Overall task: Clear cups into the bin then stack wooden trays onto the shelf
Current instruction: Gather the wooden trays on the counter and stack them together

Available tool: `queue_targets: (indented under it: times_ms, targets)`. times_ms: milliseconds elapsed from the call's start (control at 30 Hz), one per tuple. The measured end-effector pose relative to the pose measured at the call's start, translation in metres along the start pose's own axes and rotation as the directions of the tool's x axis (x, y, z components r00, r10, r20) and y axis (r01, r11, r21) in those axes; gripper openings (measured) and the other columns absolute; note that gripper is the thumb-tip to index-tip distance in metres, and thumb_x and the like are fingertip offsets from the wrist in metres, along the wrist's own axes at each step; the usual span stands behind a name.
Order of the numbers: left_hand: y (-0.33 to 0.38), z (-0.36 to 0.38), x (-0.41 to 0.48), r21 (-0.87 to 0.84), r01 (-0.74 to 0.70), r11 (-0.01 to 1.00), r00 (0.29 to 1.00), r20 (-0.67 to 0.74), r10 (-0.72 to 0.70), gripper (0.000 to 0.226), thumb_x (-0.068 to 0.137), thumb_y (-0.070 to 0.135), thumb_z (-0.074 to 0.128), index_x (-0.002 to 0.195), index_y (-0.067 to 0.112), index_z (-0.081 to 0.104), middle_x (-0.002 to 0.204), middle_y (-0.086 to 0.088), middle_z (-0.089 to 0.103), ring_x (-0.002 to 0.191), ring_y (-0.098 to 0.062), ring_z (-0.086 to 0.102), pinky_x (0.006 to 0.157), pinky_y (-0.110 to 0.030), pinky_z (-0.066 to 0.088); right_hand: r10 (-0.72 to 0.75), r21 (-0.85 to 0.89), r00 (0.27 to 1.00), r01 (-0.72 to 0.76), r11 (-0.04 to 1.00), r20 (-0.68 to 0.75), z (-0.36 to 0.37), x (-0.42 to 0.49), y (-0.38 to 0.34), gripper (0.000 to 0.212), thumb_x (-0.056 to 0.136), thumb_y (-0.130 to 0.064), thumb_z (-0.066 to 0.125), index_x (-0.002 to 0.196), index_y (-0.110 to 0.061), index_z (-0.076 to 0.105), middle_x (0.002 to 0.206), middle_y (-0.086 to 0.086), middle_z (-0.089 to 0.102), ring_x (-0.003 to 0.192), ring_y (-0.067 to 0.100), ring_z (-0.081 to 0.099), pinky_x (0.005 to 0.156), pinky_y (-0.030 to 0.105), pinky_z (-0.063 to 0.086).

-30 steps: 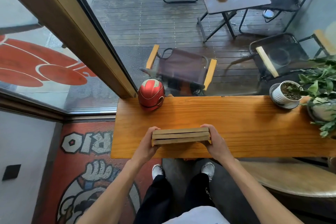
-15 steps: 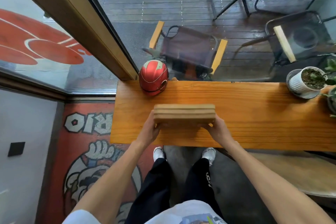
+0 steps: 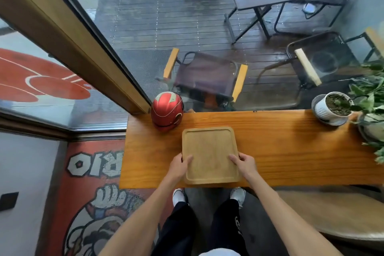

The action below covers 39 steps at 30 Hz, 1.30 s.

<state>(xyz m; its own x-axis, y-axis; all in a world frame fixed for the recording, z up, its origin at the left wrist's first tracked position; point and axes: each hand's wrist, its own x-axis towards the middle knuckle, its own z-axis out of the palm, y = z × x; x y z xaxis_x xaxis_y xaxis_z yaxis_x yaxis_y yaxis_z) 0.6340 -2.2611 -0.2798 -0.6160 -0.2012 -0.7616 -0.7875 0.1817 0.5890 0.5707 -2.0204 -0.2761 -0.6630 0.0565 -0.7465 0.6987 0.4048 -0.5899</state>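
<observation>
**On the wooden shelf, trays lie flat under both hands**

On the wooden shelf (image 3: pixel 291 151), just in front of the red helmet (image 3: pixel 167 110) and a little to its right, the wooden trays (image 3: pixel 209 151) lie flat with the recessed face up. From above only the top tray shows, so how many lie beneath cannot be told. The near edge of the trays sits at the shelf's front edge.

Left hand (image 3: pixel 180 165) grips the near left edge, its thumb laid over the rim onto the tray's face and its fingers curled under the side. Right hand (image 3: pixel 245 164) grips the near right edge the same way, thumb on top.

Far to the right of the helmet, at the shelf's back edge, a white plant pot (image 3: pixel 332 108) stands on a saucer, with a leafy plant (image 3: pixel 372 97) just beside it.
</observation>
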Motion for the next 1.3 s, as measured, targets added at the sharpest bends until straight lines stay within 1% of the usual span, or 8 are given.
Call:
queue_targets:
  times_ms: [200,333,433,567,700,800,1100,1300]
  targets:
    - [-0.017,0.023,-0.008,0.097,0.036,0.995,0.997,-0.068,-0.029,0.040,0.098,0.041,0.052,0.124,0.011,0.057,0.124,-0.004,0.034,0.113,-0.019,0.041,0.109,-0.038,0.038,0.088,0.051,0.991,-0.083,0.995,-0.103,0.010,-0.014,0.026,0.047,0.090,-0.030,0.066,0.132,-0.010,0.059,0.126,0.005,0.065,0.111,0.024,0.061,0.091,0.034,0.050]
    - [-0.026,0.029,-0.005,0.072,0.020,0.997,0.988,-0.155,-0.009,0.058,0.088,0.058,0.051,0.119,0.011,0.065,0.123,-0.005,0.053,0.107,-0.018,0.054,0.102,-0.040,0.048,0.106,-0.005,0.977,-0.109,0.994,-0.186,0.015,-0.021,0.019,0.051,0.091,-0.030,0.065,0.136,-0.009,0.054,0.135,0.005,0.060,0.127,0.028,0.051,0.103,0.036,0.041]
    - [-0.014,0.024,-0.012,0.072,0.033,0.997,0.983,-0.183,-0.019,0.043,0.098,0.039,0.054,0.127,0.008,0.059,0.122,-0.003,0.047,0.109,-0.017,0.046,0.098,-0.030,0.038,0.092,-0.085,0.978,-0.110,0.990,-0.187,0.016,-0.020,0.017,0.045,0.090,-0.034,0.066,0.129,-0.013,0.062,0.126,0.005,0.066,0.120,0.028,0.055,0.095,0.037,0.045]
    - [-0.029,0.023,-0.006,0.052,0.061,0.997,0.978,-0.202,-0.049,0.055,0.096,0.041,0.054,0.141,0.010,0.049,0.138,-0.003,0.052,0.124,-0.023,0.051,0.107,-0.046,0.044,0.061,-0.182,0.981,-0.095,0.979,-0.184,0.018,-0.019,0.021,0.045,0.088,-0.041,0.063,0.127,-0.019,0.064,0.121,0.004,0.068,0.115,0.031,0.054,0.095,0.045,0.048]
    - [-0.030,0.025,-0.009,0.027,0.051,0.998,0.975,-0.219,-0.044,0.027,0.099,0.026,0.052,0.111,0.008,0.067,0.110,-0.006,0.070,0.099,-0.023,0.065,0.088,-0.045,0.056,0.074,-0.134,0.977,-0.102,0.986,-0.199,0.023,-0.026,0.017,0.045,0.093,-0.030,0.061,0.134,-0.012,0.058,0.128,0.005,0.064,0.119,0.029,0.056,0.099,0.041,0.047]
    - [-0.024,0.027,-0.010,0.030,0.039,0.999,0.974,-0.222,-0.032,0.017,0.101,0.016,0.051,0.090,0.016,0.064,0.094,-0.005,0.069,0.084,-0.022,0.063,0.082,-0.044,0.055,0.086,-0.125,0.972,-0.115,0.986,-0.217,0.023,-0.026,0.014,0.041,0.092,-0.026,0.062,0.131,-0.012,0.060,0.125,0.007,0.066,0.116,0.028,0.057,0.097,0.039,0.048]
    - [-0.028,0.031,-0.004,0.070,0.045,0.997,0.961,-0.274,-0.024,0.018,0.099,0.008,0.051,0.101,0.006,0.069,0.097,-0.007,0.071,0.075,-0.020,0.062,0.065,-0.031,0.051,0.125,-0.120,0.967,-0.154,0.981,-0.223,0.022,-0.019,0.013,0.044,0.092,-0.024,0.063,0.135,-0.015,0.057,0.132,0.008,0.061,0.118,0.029,0.056,0.095,0.037,0.046]
    - [-0.025,0.029,0.005,0.104,0.128,0.986,0.968,-0.230,-0.101,0.046,0.097,0.022,0.053,0.139,0.003,0.047,0.136,-0.013,0.054,0.121,-0.028,0.055,0.102,-0.044,0.048,0.159,0.004,0.971,-0.161,0.987,-0.180,0.021,-0.014,0.017,0.047,0.092,-0.029,0.063,0.135,-0.013,0.056,0.131,0.005,0.062,0.118,0.026,0.057,0.098,0.039,0.048]
